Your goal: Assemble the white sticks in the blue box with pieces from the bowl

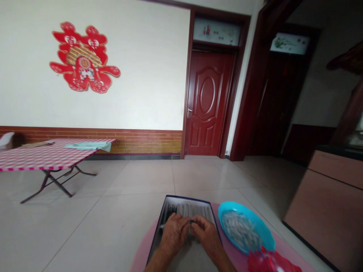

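My left hand (175, 233) and my right hand (206, 233) meet over a shallow blue-rimmed box (188, 197). Their fingertips close together on a small dark piece (191, 221), too small to make out. A slim whitish tip (162, 226) sticks out on the far side of my left hand, seemingly the end of a thin stick held in it. Inside the box, slim grey, see-through sticks (195, 210) lie side by side, with dark thin ones (171, 208) at the left. My wrists and hands hide much of the box's contents.
The box rests on a pink round table (146, 240). To its right are a blue basin (227, 206) of pale, slender pieces and a red plastic bag (272, 261). A folding table (42, 156) with a checked cover stands at left; a brown cabinet (326, 204) at right.
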A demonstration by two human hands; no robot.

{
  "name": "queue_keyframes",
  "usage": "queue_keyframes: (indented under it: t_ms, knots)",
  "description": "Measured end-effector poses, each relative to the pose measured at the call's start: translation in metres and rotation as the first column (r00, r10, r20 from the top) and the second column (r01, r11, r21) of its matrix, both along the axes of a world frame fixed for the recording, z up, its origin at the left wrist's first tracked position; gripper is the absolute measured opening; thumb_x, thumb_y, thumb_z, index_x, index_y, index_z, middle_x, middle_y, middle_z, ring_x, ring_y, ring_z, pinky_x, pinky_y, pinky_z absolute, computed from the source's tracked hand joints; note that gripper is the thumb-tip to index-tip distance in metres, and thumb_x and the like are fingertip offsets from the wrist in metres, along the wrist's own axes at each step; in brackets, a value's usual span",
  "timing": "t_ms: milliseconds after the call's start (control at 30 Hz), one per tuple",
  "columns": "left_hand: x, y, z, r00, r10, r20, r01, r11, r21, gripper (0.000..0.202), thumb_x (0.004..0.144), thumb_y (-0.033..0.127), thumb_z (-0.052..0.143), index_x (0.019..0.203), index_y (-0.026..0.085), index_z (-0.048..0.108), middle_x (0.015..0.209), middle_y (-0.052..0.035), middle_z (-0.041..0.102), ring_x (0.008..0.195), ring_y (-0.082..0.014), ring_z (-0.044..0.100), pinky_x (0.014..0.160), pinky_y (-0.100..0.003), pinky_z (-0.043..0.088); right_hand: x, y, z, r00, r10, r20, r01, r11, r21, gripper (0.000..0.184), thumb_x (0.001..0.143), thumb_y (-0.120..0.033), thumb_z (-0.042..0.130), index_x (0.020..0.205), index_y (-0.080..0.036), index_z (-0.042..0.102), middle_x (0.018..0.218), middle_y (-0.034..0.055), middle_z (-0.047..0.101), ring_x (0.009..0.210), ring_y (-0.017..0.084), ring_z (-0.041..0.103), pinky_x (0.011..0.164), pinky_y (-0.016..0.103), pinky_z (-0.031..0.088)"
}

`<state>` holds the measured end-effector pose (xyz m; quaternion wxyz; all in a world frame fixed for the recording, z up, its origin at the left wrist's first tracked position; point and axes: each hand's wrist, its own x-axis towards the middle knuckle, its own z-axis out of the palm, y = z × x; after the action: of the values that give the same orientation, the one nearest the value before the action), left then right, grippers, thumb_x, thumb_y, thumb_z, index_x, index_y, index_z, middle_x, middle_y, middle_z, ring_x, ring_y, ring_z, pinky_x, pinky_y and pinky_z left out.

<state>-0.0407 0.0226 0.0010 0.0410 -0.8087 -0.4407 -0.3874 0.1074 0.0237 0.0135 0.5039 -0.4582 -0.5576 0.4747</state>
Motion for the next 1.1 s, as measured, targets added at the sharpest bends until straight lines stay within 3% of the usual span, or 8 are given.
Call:
queue_keyframes:
  t_ms: [267,400,633,933,1100]
  knots:
    - [0.002,0.000,-0.003,0.999,-0.014,-0.033,0.015,1.000,0.024,0.030,0.093,0.021,0.033,0.100,0.020,0.063,0.075,-0.0049,0.060,0.070,-0.0194,0.053,0.067,-0.033,0.041,0.002,0.000,-0.007,0.998,-0.011,0.065,0.008,0.999,0.033,0.016,0.072,-0.035,0.056,0.076,-0.019,0.060,0.066,-0.0004,0.059,0.061,0.016,0.055,0.052,0.024,0.041]
    - [0.003,0.002,-0.007,0.999,-0.018,-0.036,0.019,1.000,0.015,0.029,0.093,0.020,0.033,0.100,0.019,0.062,0.077,-0.0054,0.061,0.071,-0.0202,0.053,0.070,-0.035,0.041,0.003,0.000,-0.011,0.979,-0.027,0.201,0.001,0.992,0.128,0.018,0.080,-0.037,0.048,0.076,-0.021,0.054,0.064,-0.0024,0.054,0.062,0.015,0.053,0.057,0.025,0.041]
    - [0.006,-0.002,-0.003,0.997,-0.049,-0.056,0.050,0.999,0.008,0.029,0.092,0.017,0.032,0.095,0.018,0.061,0.076,-0.0058,0.060,0.071,-0.0205,0.052,0.072,-0.035,0.041,0.002,-0.001,-0.011,0.888,-0.166,0.429,0.046,0.960,0.275,0.028,0.087,-0.042,0.035,0.068,-0.024,0.045,0.061,-0.0014,0.052,0.060,0.016,0.052,0.056,0.026,0.038]
    - [0.008,-0.005,0.000,0.994,-0.075,-0.075,0.074,0.997,-0.023,0.028,0.092,0.018,0.032,0.091,0.018,0.061,0.076,-0.0060,0.060,0.071,-0.0204,0.052,0.071,-0.034,0.040,0.001,-0.001,-0.010,0.875,-0.150,0.461,0.028,0.965,0.260,0.043,0.090,-0.047,0.026,0.061,-0.024,0.048,0.056,0.0014,0.055,0.056,0.018,0.053,0.056,0.029,0.037]
    - [0.009,-0.003,-0.003,0.997,-0.059,-0.053,0.060,0.998,0.010,0.029,0.092,0.017,0.031,0.093,0.018,0.060,0.075,-0.0054,0.060,0.070,-0.0203,0.052,0.071,-0.034,0.040,0.004,-0.003,-0.007,0.865,-0.239,0.442,0.096,0.942,0.322,0.029,0.086,-0.041,0.036,0.068,-0.023,0.051,0.062,0.0003,0.058,0.060,0.018,0.056,0.058,0.028,0.039]
